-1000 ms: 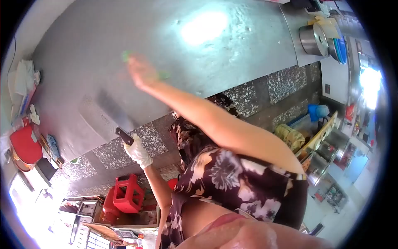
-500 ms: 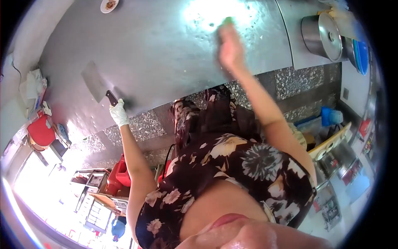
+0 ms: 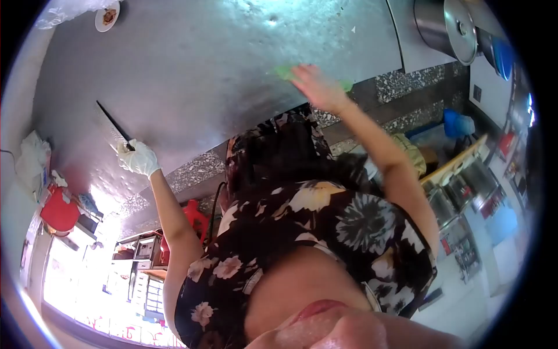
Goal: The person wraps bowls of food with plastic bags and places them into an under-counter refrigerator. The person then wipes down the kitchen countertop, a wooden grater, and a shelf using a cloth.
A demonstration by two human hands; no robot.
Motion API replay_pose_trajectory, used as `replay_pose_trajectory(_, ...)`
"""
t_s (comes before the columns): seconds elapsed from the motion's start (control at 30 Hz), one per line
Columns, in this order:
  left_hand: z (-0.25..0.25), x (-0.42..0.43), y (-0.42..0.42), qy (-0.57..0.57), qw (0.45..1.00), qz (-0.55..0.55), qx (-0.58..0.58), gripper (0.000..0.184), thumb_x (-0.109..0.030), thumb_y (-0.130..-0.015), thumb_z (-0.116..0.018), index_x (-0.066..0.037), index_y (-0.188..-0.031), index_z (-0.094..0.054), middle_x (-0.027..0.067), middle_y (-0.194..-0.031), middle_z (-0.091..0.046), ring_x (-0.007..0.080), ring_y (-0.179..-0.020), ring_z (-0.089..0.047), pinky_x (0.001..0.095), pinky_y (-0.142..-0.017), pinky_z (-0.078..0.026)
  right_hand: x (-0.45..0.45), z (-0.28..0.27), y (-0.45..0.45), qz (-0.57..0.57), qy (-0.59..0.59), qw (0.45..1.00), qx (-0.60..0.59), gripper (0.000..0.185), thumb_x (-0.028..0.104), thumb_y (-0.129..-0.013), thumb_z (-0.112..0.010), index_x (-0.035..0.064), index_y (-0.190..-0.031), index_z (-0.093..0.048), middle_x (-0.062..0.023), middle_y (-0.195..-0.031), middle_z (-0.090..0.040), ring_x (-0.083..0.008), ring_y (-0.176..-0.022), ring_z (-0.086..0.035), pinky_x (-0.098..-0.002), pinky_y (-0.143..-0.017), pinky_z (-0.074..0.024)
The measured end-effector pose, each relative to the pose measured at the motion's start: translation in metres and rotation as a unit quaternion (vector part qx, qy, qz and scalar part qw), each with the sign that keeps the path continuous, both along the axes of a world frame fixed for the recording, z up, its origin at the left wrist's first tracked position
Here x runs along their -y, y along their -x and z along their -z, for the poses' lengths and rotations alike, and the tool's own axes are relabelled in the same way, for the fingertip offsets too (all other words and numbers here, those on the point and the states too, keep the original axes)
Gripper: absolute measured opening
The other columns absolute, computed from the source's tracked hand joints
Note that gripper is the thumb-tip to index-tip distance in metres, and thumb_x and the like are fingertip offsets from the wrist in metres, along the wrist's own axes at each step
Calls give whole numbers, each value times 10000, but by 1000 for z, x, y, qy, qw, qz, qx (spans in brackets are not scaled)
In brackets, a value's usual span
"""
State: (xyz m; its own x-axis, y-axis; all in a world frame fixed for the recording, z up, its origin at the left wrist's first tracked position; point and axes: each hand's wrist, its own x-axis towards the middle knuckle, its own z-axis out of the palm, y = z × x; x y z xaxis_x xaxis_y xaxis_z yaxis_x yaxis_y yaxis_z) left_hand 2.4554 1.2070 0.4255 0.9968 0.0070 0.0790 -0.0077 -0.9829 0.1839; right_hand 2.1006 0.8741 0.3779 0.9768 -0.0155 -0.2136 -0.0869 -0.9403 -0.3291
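Observation:
My left hand (image 3: 138, 158), in a thin white glove, is closed round the handle of a cleaver (image 3: 114, 125). The blade is turned nearly edge-on and points away from me over the metal table (image 3: 192, 64). My bare right hand (image 3: 318, 88) is near the table's front edge, slightly blurred. A green cloth (image 3: 284, 72) lies under it and shows at both sides of the hand. The palm presses on the cloth, and the fingertips partly cover it.
A small white plate with food (image 3: 107, 17) stands at the far left. A large lidded steel pot (image 3: 444, 29) stands at the right, beside a blue container (image 3: 502, 58). A red stool (image 3: 59, 208) is at the left. Clear plastic (image 3: 64, 13) lies at the far left corner.
My right hand has drawn the green cloth back towards the table's front edge. My left hand has moved left and turned the cleaver from flat to nearly edge-on. The view has shifted.

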Motion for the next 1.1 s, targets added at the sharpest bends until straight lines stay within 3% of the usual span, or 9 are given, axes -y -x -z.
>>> replay_pose_trajectory(0.1, 26, 7, -12, 252, 954, 163, 13, 367, -76, -796, -587, 0, -1151, -532, 164, -1147, -515, 284, -1025, -522, 356, -909, -428, 62, -30, -3, -38, -1, 997, -69, 444, 81, -829, -466, 52, -1272, -459, -146, -1380, -397, -324, -1277, -374, -383, -1057, -336)
replay_pose_trajectory(0.33, 9, 74, -35, 156, 922, 352, 31, 391, -85, -721, -658, -73, -1109, -607, 113, -1051, -617, 278, -1012, -537, 393, -927, -392, 114, -41, -43, 6, 100, 982, 160, 491, 28, -806, -481, 12, -1295, -442, -153, -1395, -382, -329, -1309, -340, -383, -1029, -377)
replay_pose_trajectory(0.57, 22, 177, -121, 388, 914, 41, -109, 335, -229, -879, -533, -19, -1139, -552, 113, -917, -596, 167, -777, -574, 289, -728, -482, -17, 4, -139, -44, -90, 973, 207, 394, 38, -788, -522, 30, -1181, -539, -152, -1286, -490, -321, -1223, -448, -431, -1015, -382)
replay_pose_trajectory(0.63, 30, 197, -149, 449, 864, 45, -222, 344, -344, -933, -468, -25, -1052, -525, 84, -749, -604, 93, -506, -503, 224, -433, -419, 10, 6, -144, 42, -66, 978, 194, 335, 25, -808, -499, 19, -1138, -560, -160, -1287, -490, -343, -1203, -454, -438, -1032, -352)
replay_pose_trajectory(0.77, 35, 236, -182, 497, 813, 28, -303, 359, -353, -947, -444, -55, -772, -540, 45, -563, -531, 96, -387, -449, 239, -323, -332, 99, -7, -132, 238, 15, 934, 266, 492, -49, -749, -486, 22, -1236, -498, -184, -1318, -449, -368, -1234, -406, -426, -1042, -333)
replay_pose_trajectory(0.83, 36, 244, -186, 560, 759, 8, -333, 77, -83, -838, -569, -23, -790, -563, 46, -573, -536, 107, -406, -472, 236, -338, -352, 118, -1, -115, 290, 29, 916, 275, 536, -93, -714, -485, 28, -1236, -497, -176, -1329, -440, -356, -1247, -395, -400, -1054, -325)
replay_pose_trajectory(0.97, 39, 230, -170, 516, 792, 76, -317, 194, -155, -855, -575, 15, -771, -536, 37, -544, -506, 93, -402, -443, 223, -344, -283, 88, 2, -143, 416, 79, 839, 343, 331, 56, -880, -424, -17, -1196, -491, -231, -1295, -449, -389, -1204, -425, -416, -1019, -345)
replay_pose_trajectory(1.03, 14, 215, -131, 485, 809, 70, -325, 202, -171, -880, -555, 7, -943, -483, 45, -601, -516, 86, -408, -450, 212, -338, -315, 53, 2, -174, 400, -96, 874, 259, 323, 114, -917, -404, 15, -1209, -499, -238, -1292, -458, -381, -1233, -412, -425, -1050, -317)
replay_pose_trajectory(1.1, 12, 198, -93, 473, 811, 75, -335, 183, -152, -884, -541, -8, -980, -482, 49, -640, -536, 100, -428, -482, 212, -348, -357, 32, 19, -200, 299, -52, 916, 263, 350, 127, -893, -422, -9, -1208, -493, -215, -1285, -464, -373, -1223, -409, -418, -1051, -308)
